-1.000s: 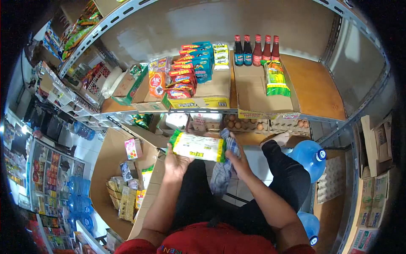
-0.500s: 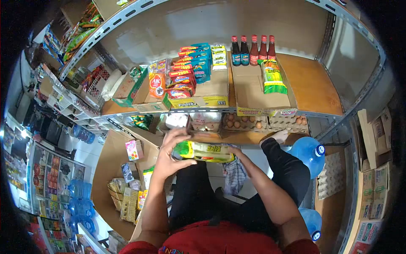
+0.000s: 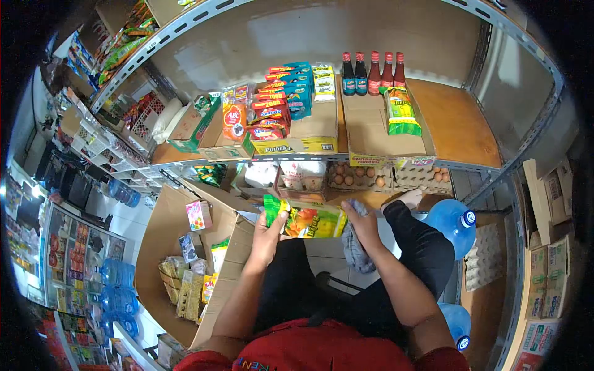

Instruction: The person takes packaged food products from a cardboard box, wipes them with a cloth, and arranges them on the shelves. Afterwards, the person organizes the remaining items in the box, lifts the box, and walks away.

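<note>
My left hand point(image 3: 267, 238) grips the left end of a green and yellow packet point(image 3: 312, 222), whose printed front faces up. At the packet's right end, my right hand point(image 3: 364, 227) holds a bluish-grey cloth point(image 3: 356, 247) that hangs below the fingers. Both hands are in front of the lower shelf, above my lap. A similar green packet point(image 3: 402, 111) lies in the shallow cardboard tray point(image 3: 371, 145) on the upper shelf, beside several sauce bottles point(image 3: 374, 77).
A large open carton point(image 3: 154, 247) with assorted packets stands at the left. Red and teal sachets point(image 3: 291, 93) fill another tray. Egg trays point(image 3: 352, 179) sit on the lower shelf. Blue water jugs point(image 3: 448, 226) are at the right.
The packet has been turned over, from its pale back to its printed front. My left hand now pinches its end, and the cloth has shifted right with my right hand.
</note>
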Demonstrator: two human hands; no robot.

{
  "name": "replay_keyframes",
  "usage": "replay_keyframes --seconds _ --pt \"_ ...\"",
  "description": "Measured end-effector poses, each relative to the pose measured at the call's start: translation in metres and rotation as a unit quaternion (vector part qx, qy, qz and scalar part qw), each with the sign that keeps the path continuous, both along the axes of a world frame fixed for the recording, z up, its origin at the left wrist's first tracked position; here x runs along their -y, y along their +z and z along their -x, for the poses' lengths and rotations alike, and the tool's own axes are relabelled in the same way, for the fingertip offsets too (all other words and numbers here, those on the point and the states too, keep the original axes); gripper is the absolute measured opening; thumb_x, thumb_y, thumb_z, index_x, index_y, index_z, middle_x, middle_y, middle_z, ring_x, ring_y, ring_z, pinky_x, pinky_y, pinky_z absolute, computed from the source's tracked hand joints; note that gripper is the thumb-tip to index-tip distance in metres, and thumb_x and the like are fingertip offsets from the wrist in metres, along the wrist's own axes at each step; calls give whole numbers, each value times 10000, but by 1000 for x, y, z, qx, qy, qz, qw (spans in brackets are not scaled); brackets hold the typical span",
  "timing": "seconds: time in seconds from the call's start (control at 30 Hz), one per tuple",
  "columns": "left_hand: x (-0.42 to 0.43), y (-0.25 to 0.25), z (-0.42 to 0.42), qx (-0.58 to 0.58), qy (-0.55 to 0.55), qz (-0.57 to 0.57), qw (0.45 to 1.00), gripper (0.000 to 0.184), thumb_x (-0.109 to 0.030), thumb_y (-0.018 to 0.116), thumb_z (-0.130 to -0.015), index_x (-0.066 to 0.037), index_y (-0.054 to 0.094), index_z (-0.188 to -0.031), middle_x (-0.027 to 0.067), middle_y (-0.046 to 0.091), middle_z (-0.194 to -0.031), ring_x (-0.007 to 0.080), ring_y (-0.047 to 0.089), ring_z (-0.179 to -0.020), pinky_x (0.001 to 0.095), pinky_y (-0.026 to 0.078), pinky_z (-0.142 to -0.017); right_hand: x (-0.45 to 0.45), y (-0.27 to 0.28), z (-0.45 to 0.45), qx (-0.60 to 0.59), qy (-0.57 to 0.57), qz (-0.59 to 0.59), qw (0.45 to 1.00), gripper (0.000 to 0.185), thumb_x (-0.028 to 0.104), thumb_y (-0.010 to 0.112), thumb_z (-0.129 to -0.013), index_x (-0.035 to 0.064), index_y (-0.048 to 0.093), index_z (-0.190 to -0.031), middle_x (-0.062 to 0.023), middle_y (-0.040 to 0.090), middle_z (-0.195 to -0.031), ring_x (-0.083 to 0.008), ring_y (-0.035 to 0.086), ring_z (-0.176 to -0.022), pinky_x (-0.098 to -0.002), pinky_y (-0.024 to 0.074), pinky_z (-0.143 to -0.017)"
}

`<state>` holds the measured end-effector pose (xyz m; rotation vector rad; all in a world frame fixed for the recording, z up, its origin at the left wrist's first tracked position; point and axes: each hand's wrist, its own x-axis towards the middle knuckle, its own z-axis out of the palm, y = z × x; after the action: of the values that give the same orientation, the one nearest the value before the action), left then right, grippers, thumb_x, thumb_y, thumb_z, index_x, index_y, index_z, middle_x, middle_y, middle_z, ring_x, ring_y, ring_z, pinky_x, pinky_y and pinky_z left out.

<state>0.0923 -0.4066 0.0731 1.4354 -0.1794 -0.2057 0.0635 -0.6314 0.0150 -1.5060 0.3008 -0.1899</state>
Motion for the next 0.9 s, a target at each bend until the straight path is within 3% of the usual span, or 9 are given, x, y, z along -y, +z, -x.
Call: replay_keyframes --seconds 0.07,0.2,0.27,0.33,0.53,0.6,0.63,0.7,0.9 --pt "3 3 -2 -72 31 86 993 289 -214 519 -864 -45 461 -1092 56 534 -1016 158 569 -858 328 532 -656 2 -4 -3 100 -112 137 979 294 249 610 -796 -3 567 -942 -48 593 -834 -109 533 -757 -232 418 -690" --pt "13 8 2 -117 68 99 986 348 -248 512 -867 -49 407 -1132 72 515 -1043 190 569 -894 362 554 -639 -14 10 6 191 -174 101 961 276 183 599 -782 -4 540 -977 -87 574 -896 -183 539 -806 -290 422 -727" --pt "23 0 9 -116 52 64 990 391 -221 524 -862 -63 366 -1182 68 505 -1065 172 553 -910 331 531 -681 -23 10 12 342 1 329 880 347 166 610 -742 78 528 -1067 -138 507 -1083 -292 492 -990 -401 374 -838" --pt "21 -45 13 46 -13 52 998 366 -168 514 -863 -70 398 -1196 59 510 -1076 129 531 -914 244 506 -615 -49 22 24 350 44 382 854 384 179 624 -719 129 530 -1088 -145 463 -1147 -329 435 -1065 -447 324 -883" --pt "26 -22 16 -62 32 59 996 233 -156 529 -859 -40 499 -1059 32 576 -927 79 553 -783 225 462 -670 -28 8 13 263 42 482 835 430 230 624 -727 247 517 -1142 -139 334 -1300 -347 335 -1191 -478 274 -947" --pt "12 -23 4 -38 35 27 998 276 -227 519 -859 -62 469 -1075 62 572 -945 168 604 -773 339 545 -603 -13 0 0 225 16 209 951 428 230 629 -757 184 498 -1162 -129 416 -1249 -285 420 -1135 -394 349 -922" --pt "8 -21 -1 -41 41 27 998 278 -226 526 -855 -62 471 -1073 72 575 -944 171 604 -788 332 551 -607 -8 -2 -2 227 15 207 951 428 230 629 -757 184 498 -1162 -129 416 -1249 -285 420 -1135 -394 349 -922" --pt "8 4 1 -68 22 42 997 281 -228 529 -853 -57 473 -1069 77 576 -949 175 605 -794 330 554 -603 0 0 -4 26 78 -148 986 466 235 652 -762 76 482 -1166 -105 519 -1144 -207 521 -1017 -321 412 -871" --pt "-7 22 -20 -129 -4 27 991 417 -333 498 -858 21 465 -1076 144 612 -894 207 637 -689 285 560 -523 3 30 15 -67 253 -300 917 556 181 682 -726 17 432 -1195 -77 553 -1099 -161 552 -958 -306 434 -845"
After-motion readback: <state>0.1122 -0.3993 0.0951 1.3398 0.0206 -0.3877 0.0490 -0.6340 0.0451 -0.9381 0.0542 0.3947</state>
